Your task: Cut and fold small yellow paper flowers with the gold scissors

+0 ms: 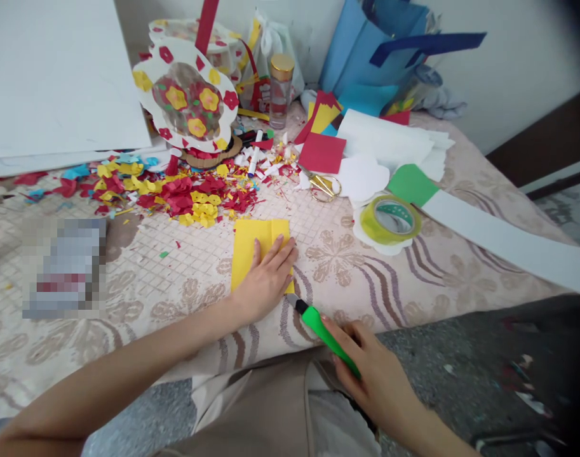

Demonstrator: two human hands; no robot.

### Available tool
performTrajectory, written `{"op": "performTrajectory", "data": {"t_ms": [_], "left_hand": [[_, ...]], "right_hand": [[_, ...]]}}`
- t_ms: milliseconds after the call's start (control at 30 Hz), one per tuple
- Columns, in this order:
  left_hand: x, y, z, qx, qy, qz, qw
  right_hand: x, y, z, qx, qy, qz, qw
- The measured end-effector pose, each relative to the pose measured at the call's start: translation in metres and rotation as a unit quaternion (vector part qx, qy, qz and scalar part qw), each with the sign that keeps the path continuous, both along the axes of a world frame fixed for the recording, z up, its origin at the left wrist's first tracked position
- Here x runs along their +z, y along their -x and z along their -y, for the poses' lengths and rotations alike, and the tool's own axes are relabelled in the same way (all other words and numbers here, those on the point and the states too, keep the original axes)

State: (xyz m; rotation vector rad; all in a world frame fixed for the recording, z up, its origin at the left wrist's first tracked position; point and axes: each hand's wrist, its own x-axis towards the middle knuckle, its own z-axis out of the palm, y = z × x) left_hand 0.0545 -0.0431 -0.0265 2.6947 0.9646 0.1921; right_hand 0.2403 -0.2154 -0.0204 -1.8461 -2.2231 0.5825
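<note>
Patterned tablecloth [328, 254], flat yellow folded paper [246, 254]

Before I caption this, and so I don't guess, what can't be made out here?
All in the head view:
Yellow paper sheet: part hidden under the left hand.
Flat grey object: details lost to pixelation.
Long white paper strip: far end cut off by the right edge.
Small scraps on the grey floor: blurred.

l hand [265, 282] palm-down w/ fingers extended, beyond lap [265, 412]. r hand [370, 368] curled in a grip, by lap's r side.
</note>
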Motion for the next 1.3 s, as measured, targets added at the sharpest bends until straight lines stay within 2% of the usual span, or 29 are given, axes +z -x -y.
{"op": "performTrajectory", "data": {"t_ms": [233,633,867,1300], "left_hand": [[-0.0019,0.0001,-0.0005,0.000,-0.008,0.000,1.000],[-0.0058,0.0023,-0.0026,-0.009,-0.026,-0.009,1.000],[-0.0019,0.0051,-0.0054,0.032,-0.028,-0.032,0.999],[-0.0039,0.0053,-0.0044,0.031,-0.039,-0.018,0.999]], "right_hand": [[-0.0012,0.0047,0.0011,-0.009,-0.018,0.006,1.000],[-0.0025,0.0055,0.0008,-0.014,-0.005,0.002,1.000],[-0.0035,0.0044,0.0018,-0.012,-0.004,0.011,1.000],[-0.0035,0.0046,0.0005,-0.017,-0.039,0.032,0.999]]}}
